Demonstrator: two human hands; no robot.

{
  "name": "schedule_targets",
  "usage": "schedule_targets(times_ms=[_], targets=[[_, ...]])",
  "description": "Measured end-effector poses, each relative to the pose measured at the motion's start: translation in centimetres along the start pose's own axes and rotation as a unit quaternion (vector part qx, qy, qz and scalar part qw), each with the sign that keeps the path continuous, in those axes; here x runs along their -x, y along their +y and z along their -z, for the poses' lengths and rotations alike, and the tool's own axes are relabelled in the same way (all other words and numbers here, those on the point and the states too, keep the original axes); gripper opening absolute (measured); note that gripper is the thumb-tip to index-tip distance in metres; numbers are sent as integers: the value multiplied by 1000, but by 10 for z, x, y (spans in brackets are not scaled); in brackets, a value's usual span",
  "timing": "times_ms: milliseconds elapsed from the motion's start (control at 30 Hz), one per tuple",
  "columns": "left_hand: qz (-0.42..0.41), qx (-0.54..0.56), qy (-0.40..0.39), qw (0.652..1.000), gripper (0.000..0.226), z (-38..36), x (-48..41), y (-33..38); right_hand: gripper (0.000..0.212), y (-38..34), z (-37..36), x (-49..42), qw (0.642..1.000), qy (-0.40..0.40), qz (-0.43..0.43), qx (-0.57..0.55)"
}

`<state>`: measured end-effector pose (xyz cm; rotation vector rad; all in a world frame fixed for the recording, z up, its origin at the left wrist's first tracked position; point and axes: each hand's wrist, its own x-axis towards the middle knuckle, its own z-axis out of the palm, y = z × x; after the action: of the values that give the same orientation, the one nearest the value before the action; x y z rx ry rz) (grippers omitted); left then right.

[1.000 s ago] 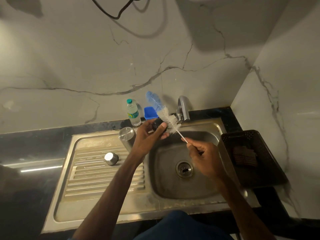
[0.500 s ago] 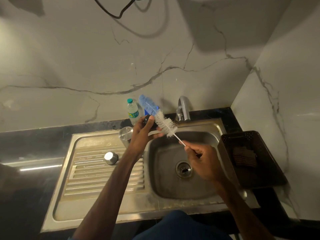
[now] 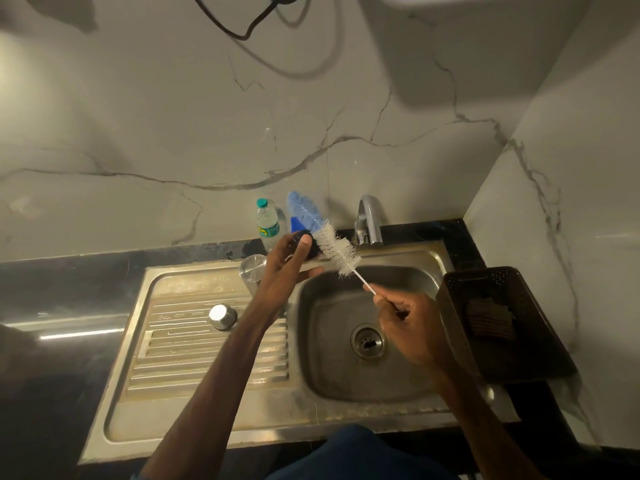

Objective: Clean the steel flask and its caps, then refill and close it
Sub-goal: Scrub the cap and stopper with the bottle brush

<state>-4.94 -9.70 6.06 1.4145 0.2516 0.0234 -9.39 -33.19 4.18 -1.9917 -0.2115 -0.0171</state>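
Note:
My left hand [image 3: 289, 265] grips a small black inner cap [image 3: 309, 245] above the sink's back left corner. My right hand [image 3: 408, 318] holds the thin white handle of a bottle brush [image 3: 332, 239], whose white and blue bristles lie against the cap. The steel flask [image 3: 252, 271] stands on the drainboard behind my left wrist, partly hidden. A round steel outer cap [image 3: 222, 316] rests on the ribbed drainboard.
A steel sink basin [image 3: 346, 386] with a drain [image 3: 367, 341] lies below my hands, a tap [image 3: 370, 220] behind it. A small plastic water bottle [image 3: 267, 223] and a blue container stand at the back wall. A dark basket [image 3: 498, 323] sits right.
The brush has slid up and left across the cap, then slightly back. My left hand rose a little toward the back wall with the cap.

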Motion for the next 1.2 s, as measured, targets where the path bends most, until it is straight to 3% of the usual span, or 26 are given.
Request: schedule_targets(times_ms=[167, 400, 633, 833, 1200], targets=[[7, 50, -3, 999, 30, -8, 5, 1, 30, -10, 0, -5, 1000, 4, -8, 1], [-6, 53, 67, 996, 33, -2, -2, 5, 28, 1, -1, 12, 1000, -9, -1, -2], [47, 59, -33, 997, 38, -9, -2, -1, 28, -7, 2, -5, 1000, 1, -13, -13], [16, 49, 16, 999, 47, 4, -11, 9, 27, -8, 10, 7, 1000, -8, -13, 6], [-8, 18, -9, 1000, 44, -8, 0, 0, 28, -27, 16, 5, 1000, 0, -26, 8]])
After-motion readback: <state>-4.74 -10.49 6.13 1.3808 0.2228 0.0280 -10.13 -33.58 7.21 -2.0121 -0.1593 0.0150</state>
